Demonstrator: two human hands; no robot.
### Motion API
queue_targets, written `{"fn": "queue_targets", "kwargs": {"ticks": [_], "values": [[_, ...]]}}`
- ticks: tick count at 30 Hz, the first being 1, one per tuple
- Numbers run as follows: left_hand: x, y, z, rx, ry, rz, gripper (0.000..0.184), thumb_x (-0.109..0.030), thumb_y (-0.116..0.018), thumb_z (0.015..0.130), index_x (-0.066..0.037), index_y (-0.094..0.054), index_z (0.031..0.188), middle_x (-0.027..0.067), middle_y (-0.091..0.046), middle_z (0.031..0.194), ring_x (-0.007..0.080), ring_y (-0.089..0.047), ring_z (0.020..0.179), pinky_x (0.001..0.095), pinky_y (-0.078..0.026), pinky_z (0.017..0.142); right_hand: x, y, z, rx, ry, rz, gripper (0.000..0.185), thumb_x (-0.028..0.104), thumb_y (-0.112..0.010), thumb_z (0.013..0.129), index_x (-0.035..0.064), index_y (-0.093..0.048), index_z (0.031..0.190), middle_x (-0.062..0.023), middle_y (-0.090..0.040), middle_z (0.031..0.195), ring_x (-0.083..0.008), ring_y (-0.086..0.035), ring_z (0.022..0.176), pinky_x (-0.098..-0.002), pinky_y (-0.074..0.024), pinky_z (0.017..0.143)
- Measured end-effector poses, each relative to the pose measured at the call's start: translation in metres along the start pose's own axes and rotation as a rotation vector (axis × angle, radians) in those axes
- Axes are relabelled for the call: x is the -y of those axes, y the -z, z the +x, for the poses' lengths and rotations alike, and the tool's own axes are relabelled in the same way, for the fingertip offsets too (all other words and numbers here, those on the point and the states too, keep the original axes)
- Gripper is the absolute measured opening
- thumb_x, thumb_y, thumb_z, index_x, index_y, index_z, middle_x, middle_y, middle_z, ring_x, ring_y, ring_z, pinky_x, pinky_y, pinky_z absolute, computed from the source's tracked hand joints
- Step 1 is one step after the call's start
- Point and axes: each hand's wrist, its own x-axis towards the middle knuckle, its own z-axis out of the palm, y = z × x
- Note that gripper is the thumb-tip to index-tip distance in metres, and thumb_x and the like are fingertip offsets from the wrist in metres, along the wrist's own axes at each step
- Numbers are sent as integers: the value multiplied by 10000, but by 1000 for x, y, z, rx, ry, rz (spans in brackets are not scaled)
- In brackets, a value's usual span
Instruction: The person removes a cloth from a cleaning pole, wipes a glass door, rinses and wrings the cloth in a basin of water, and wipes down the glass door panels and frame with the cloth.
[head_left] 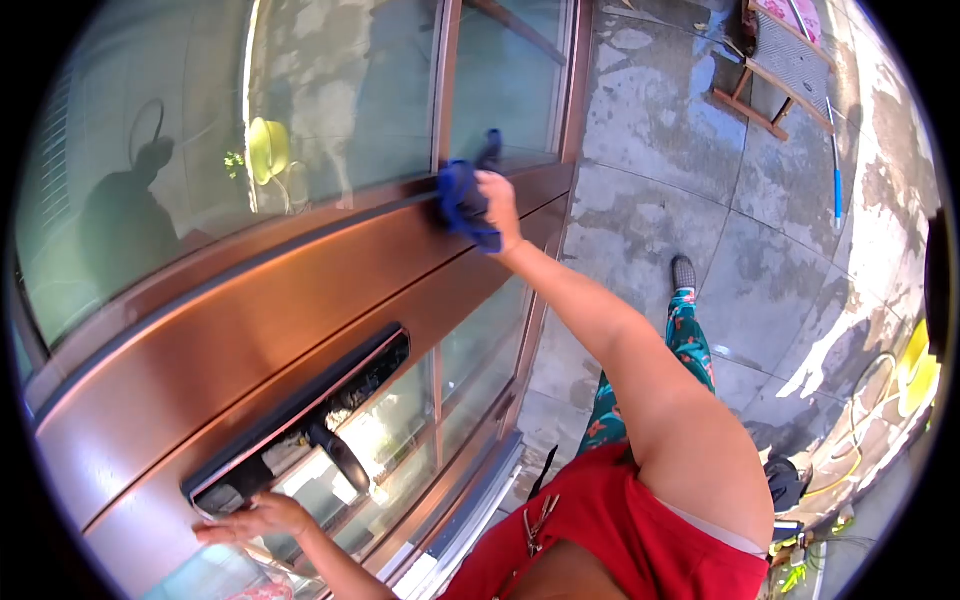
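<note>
A dark blue cloth (462,200) is bunched in my right hand (500,208), pressed against the brown metal rail (330,262) of a large glass-paned door. The cloth is slightly smeared by motion, and one end sticks up over the lower edge of the glass (340,90). My left hand (262,520) has its fingers stretched out at the lower end of a long dark, shiny handle plate (300,415). It appears to rest on the door; exact contact is hard to tell. From this plate a black lever handle (340,458) juts out.
Wet grey floor tiles (640,215) lie to the right. A small wooden-framed seat (788,62) stands at the far right, beside a pole with a blue grip (838,195). A yellow hose (850,440) hangs near the right wall. The glass reflects a yellow object.
</note>
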Motion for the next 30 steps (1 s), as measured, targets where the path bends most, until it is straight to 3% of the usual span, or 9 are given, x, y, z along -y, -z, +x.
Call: {"fn": "queue_targets", "kwargs": {"ticks": [3,5,7,11,15,18,20,24,30], "values": [[-3,0,2,-3,-24,39,877,-663,-191,982,3,-116,1547,269,-108,1593,450,-88,1471,571,-125,1167,-88,-5,-34,-10,-415,-62,589,293,-714,774,48,-496,1264,-146,-552,1225,-333,-490,1215,-471,-352,1047],[-6,0,2,13,-46,48,880,-659,-168,984,23,-129,1538,282,-87,1590,460,-82,1469,574,-114,1166,-160,-14,-77,35,-217,-281,574,270,-641,822,82,-466,1334,-147,-467,1359,-343,-408,1318,-629,-136,1143],[-5,2,0,19,-37,37,874,-657,-161,984,19,-136,1538,284,-74,1591,463,-78,1468,579,-116,1164,-209,-24,-85,422,-712,-422,695,463,-535,874,115,-375,1454,-171,-343,1507,-357,-244,1440,-620,-39,1158],[-4,1,2,-19,-30,5,866,-669,-198,979,-13,-182,1543,279,-110,1590,453,-100,1470,587,-142,1151,-146,-22,-6,174,-1202,-37,814,570,-458,894,81,-267,1517,-220,-280,1555,-355,-171,1482,-566,-138,1172],[-8,4,5,118,-153,-18,757,-516,-230,1034,-34,40,1552,341,52,1570,527,32,1448,700,-59,1100,-87,-42,81,-253,-594,341,773,247,-697,810,-13,-317,1432,-270,-487,1331,-429,-523,1202,-454,-414,1030],[-6,1,-1,58,-201,12,663,-417,-284,1060,-35,-66,1555,353,-90,1558,494,-38,1461,598,-73,1166,-34,-7,163,-67,-135,69,916,356,-719,802,-27,-249,1488,-266,-159,1564,-420,-185,1457,-590,-206,1134],[-16,4,1,80,-193,20,657,-416,-290,1058,-42,-77,1555,336,-104,1558,483,-46,1462,591,-75,1168,-70,-14,195,-155,10,32,934,295,-710,843,28,-139,1532,-208,-233,1566,-405,-144,1476,-558,-103,1169],[-29,4,5,103,-175,29,647,-415,-303,1055,-56,-98,1553,302,-132,1557,460,-62,1465,578,-80,1172,-210,-31,191,-294,-392,301,614,286,-608,923,-5,-375,1412,-195,-538,1349,-310,-517,1244,-367,-398,1035],[-36,5,10,114,-145,28,631,-412,-322,1050,-78,-130,1550,251,-173,1556,425,-86,1468,558,-87,1178,-240,-23,27,-135,-939,345,644,487,-440,965,20,-419,1408,-226,-493,1403,-361,-485,1286,-393,-388,1045]]}}
